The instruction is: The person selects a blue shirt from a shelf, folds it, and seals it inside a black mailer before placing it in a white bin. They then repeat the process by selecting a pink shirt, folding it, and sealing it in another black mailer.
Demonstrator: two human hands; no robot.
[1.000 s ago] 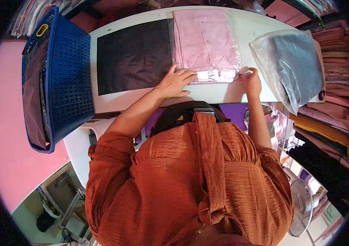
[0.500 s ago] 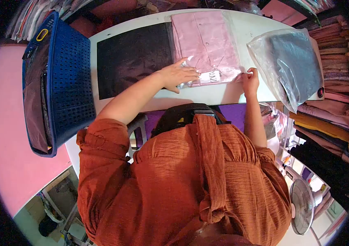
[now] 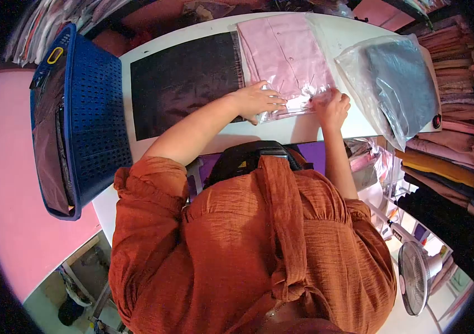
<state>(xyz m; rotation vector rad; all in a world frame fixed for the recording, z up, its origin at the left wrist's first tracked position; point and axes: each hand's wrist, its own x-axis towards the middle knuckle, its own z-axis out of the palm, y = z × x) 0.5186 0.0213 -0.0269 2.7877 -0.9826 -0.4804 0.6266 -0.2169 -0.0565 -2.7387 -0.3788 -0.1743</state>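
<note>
A folded pink garment in a clear plastic bag [image 3: 286, 55] lies on the white table [image 3: 281, 131]. My left hand [image 3: 259, 100] presses on the bag's near left corner, fingers pinching the folded-over plastic flap. My right hand [image 3: 333, 106] grips the near right corner of the same flap. The flap is folded up over the garment's near edge. A black sheet [image 3: 184, 83] lies flat on the table just left of the pink package.
A blue perforated basket [image 3: 89, 117] with dark cloth stands at the left. A clear bag holding a dark grey garment [image 3: 401, 83] lies at the table's right end. Stacks of folded cloth [image 3: 460, 145] fill the right side. A fan [image 3: 415, 278] stands lower right.
Both hands have lifted the bag's near flap and folded it up over the garment's edge, hiding the white label. My left hand slid right onto the package.
</note>
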